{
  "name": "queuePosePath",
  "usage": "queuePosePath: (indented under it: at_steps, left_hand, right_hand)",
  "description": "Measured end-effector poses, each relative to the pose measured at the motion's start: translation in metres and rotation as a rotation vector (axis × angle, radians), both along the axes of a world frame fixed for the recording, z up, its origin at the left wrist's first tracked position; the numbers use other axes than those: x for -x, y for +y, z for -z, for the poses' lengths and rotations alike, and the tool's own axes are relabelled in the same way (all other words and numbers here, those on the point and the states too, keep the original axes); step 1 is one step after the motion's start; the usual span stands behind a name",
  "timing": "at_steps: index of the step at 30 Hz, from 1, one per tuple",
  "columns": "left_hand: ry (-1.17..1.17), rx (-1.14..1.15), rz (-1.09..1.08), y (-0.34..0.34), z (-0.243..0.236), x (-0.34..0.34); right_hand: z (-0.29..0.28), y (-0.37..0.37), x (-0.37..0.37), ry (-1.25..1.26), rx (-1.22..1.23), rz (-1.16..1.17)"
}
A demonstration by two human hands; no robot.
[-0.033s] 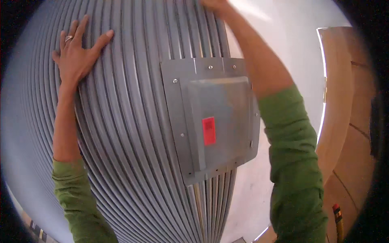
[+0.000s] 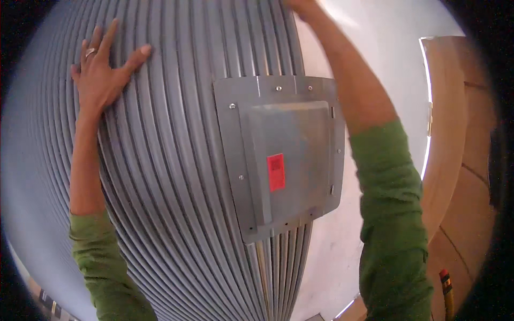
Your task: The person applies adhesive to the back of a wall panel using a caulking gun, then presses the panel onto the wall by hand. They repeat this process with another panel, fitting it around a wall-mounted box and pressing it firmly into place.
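My left hand [image 2: 100,75] lies spread on a grey ribbed shutter curtain [image 2: 176,160], fingers up and thumb out to the right, a ring on one finger. It holds nothing. My right arm reaches up past the right side of a flat grey metal cover [image 2: 289,134], which is screwed over the ribs and carries a red label [image 2: 276,172]. Only the lower part of my right hand [image 2: 301,6] shows at the top edge of the picture, by the curtain's right edge. Its fingers are cut off from view, so what it touches cannot be seen.
A pale smooth surface [image 2: 385,69] lies right of the ribs. Beyond it are a curved tan panel [image 2: 441,117] and brown floor tiles [image 2: 476,139]. A pencil-like yellow stick with a red end [image 2: 447,294] is at the lower right.
My right hand and forearm have shifted a little to the right, uncovering more of the cover's upper right corner. My left hand stays almost in place.
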State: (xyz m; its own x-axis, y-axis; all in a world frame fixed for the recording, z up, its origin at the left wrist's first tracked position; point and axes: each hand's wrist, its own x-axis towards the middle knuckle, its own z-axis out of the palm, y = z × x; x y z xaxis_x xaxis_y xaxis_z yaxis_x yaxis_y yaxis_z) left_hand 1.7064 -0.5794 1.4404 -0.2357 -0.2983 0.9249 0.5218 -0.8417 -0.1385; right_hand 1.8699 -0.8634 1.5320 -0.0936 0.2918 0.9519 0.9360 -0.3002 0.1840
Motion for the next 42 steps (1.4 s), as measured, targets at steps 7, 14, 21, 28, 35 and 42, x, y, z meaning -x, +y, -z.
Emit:
queuePosePath:
  at_steps: [7,14,21,28,35,42]
  left_hand:
    - [0.069,0.142,-0.047,0.005,0.112,0.006]
    - [0.062,0.211,-0.108,0.007,0.124,0.004]
    - [0.094,0.265,-0.04,0.003,0.146,-0.007]
    - [0.171,0.367,-0.054,-0.019,0.218,-0.004]
    - [0.119,0.328,-0.086,-0.019,0.218,-0.01]
    - [0.121,0.342,-0.117,-0.024,0.211,-0.015]
  right_hand:
    - [0.047,-0.041,0.01,0.126,-0.255,0.171]
    - [0.072,-0.001,0.001,0.104,-0.209,-0.056]
    - [0.03,0.0,-0.037,0.004,0.01,-0.136]
    - [0.058,-0.002,-0.004,0.021,-0.316,0.076]
    - [0.079,0.038,0.01,-0.003,-0.434,0.205]
    - [0.132,0.119,0.039,-0.146,-0.422,0.002]
